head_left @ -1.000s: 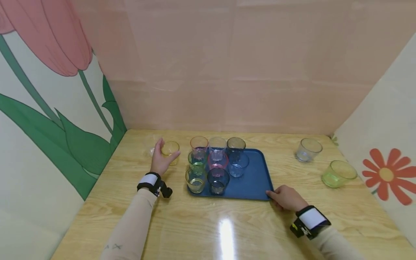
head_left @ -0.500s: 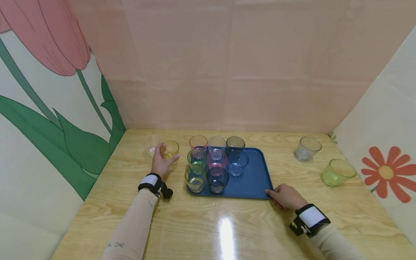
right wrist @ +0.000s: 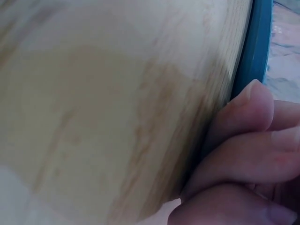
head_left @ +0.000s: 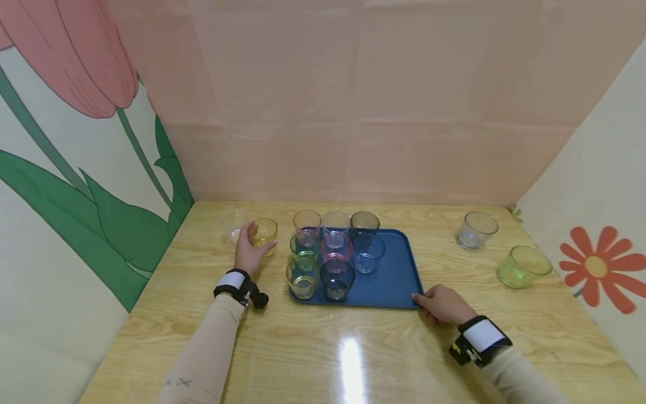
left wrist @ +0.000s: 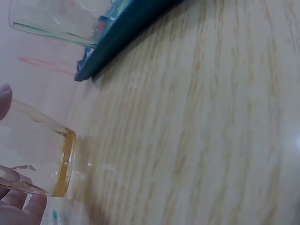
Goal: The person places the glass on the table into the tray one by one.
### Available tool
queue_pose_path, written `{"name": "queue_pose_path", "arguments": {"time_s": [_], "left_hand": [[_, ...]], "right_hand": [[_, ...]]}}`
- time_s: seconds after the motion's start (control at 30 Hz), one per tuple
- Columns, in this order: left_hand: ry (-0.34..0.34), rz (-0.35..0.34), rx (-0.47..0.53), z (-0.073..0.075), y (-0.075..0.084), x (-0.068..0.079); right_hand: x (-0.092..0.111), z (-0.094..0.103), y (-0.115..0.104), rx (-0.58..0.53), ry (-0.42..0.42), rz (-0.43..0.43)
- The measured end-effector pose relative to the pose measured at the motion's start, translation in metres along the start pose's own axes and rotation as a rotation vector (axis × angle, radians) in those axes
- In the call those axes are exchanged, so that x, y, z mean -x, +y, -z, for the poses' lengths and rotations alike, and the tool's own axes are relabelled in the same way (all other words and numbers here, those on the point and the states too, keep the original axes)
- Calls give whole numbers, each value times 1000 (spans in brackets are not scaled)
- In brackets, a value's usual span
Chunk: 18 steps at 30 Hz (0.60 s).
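Observation:
My left hand (head_left: 247, 253) grips a yellow glass (head_left: 267, 226) standing on the table left of a blue tray (head_left: 396, 275). In the left wrist view the thumb lies on one side of the yellow glass (left wrist: 66, 161) and the fingers on the other. Its thick base appears at or very near the tabletop. The near right corner of the tray is pinched by my right hand (head_left: 444, 304), the thumb over the rim. Several glasses cover the tray's left part, among them a dark glass (head_left: 338, 279), a pale yellow one (head_left: 303, 279) and a blue one (head_left: 369, 255).
A clear glass (head_left: 234, 224) stands just behind and left of my left hand. Off to the right stand another clear glass (head_left: 477, 230) and a lime-green glass (head_left: 524, 267). A pink backdrop (head_left: 353, 112) rises behind the wooden table (head_left: 292, 353).
My left hand has closed in on the yellow glass, its fingers now against the side. The right hand stays at the tray's corner. The view has shifted slightly.

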State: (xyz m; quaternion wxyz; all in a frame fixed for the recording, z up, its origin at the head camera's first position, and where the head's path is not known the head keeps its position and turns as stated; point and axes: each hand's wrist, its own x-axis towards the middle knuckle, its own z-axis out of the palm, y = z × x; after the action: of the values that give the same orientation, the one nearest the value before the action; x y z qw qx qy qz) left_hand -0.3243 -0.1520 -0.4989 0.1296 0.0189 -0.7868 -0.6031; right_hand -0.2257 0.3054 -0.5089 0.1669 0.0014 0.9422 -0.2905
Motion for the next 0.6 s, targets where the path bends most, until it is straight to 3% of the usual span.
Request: {"name": "queue_pose_path", "arguments": {"time_s": [0.3, 0.6], "left_hand": [[14, 6, 13, 8, 4, 2], [21, 41, 29, 14, 16, 19]], "right_hand": [[0, -1, -2, -11, 2, 4], [0, 0, -1, -13, -2, 2]]}}
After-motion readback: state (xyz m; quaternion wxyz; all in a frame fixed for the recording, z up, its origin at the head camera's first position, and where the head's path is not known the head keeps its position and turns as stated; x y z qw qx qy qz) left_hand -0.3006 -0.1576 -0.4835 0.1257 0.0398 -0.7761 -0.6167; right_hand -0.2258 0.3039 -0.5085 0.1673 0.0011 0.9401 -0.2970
